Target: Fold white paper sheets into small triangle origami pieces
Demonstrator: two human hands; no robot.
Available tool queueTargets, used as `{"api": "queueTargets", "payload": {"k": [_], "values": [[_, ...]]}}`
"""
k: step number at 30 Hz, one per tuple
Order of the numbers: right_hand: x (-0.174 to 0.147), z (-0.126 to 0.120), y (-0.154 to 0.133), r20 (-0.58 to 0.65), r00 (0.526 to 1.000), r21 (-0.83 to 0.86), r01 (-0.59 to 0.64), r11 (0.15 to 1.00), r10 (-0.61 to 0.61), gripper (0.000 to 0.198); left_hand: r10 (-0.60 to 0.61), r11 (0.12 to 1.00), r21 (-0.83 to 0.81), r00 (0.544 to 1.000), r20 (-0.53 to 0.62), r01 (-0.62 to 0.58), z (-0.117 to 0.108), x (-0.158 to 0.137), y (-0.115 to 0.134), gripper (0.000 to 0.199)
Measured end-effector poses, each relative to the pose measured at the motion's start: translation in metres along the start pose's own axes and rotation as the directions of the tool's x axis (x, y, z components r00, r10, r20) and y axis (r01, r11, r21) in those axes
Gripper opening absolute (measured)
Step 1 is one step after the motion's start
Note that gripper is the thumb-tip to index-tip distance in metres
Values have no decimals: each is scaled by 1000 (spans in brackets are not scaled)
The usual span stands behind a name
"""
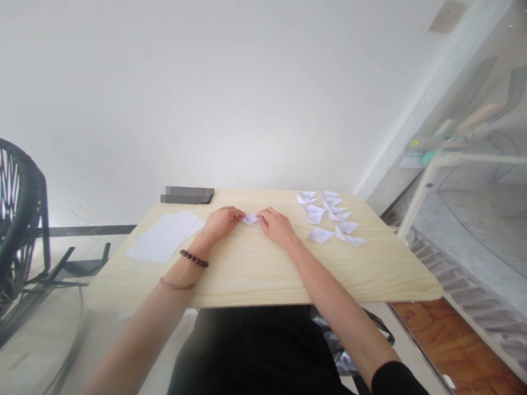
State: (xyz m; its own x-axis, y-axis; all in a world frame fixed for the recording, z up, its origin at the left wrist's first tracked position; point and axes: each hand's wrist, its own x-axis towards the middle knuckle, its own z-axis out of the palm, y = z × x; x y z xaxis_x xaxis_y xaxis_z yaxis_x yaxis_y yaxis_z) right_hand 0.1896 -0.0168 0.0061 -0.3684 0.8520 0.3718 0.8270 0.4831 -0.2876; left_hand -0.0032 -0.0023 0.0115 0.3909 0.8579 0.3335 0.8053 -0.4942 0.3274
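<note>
A small folded white paper point(250, 219) is held between my two hands over the middle of the table. My left hand point(224, 224) pinches its left end, fingers closed. At the opposite end, the fingers of my right hand point(277, 225) are closed on the paper too. Several folded paper boats point(320, 235) lie in loose rows on the right side of the table. Left of my left hand rests a spread stack of white paper sheets point(159, 237).
The light wooden table point(250, 279) stands against a white wall. A dark flat device point(208, 196), partly blurred out, lies at its back left. A black woven chair point(19, 208) is to the left, and a white metal frame point(417, 200) stands at the right.
</note>
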Motion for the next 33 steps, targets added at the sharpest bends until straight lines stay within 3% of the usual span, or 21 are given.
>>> {"api": "queueTargets", "payload": {"k": [10,18,33], "values": [[2,3,1,-49,993,48,-107,993,109,28,-117,993,5,993,-7,117,-2,0,4,34],[3,6,6,-87,981,53,-170,984,174,19,-161,986,24,986,-29,162,-1,1,-2,26],[4,6,7,-95,992,191,-68,979,87,18,-96,994,-52,995,-32,94,-3,1,1,24]]}}
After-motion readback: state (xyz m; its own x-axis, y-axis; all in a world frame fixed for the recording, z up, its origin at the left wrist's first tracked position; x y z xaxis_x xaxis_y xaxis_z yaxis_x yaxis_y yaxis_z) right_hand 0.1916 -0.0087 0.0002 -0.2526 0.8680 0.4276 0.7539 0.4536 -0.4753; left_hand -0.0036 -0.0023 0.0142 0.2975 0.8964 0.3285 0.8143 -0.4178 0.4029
